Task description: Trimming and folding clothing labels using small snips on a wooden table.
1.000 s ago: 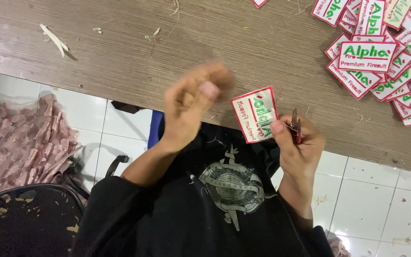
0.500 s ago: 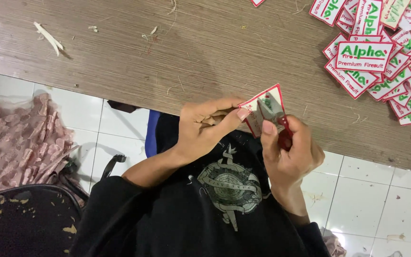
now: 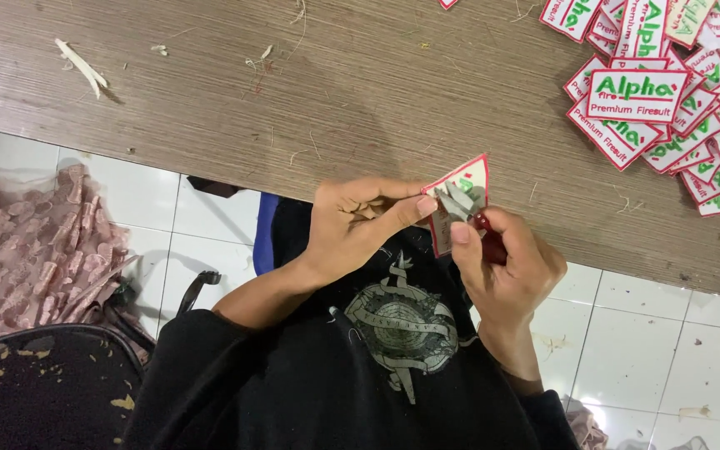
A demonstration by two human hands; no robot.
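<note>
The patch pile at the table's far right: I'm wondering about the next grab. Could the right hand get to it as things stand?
Probably, but not freely: bare table lies between, yet the right hand holds small red-handled snips at the patch, away from the pile.

White patch [image 3: 460, 187] red-edged; snips [image 3: 485, 229] red-handled; table [image 3: 335, 100] brown woodgrain.
</note>
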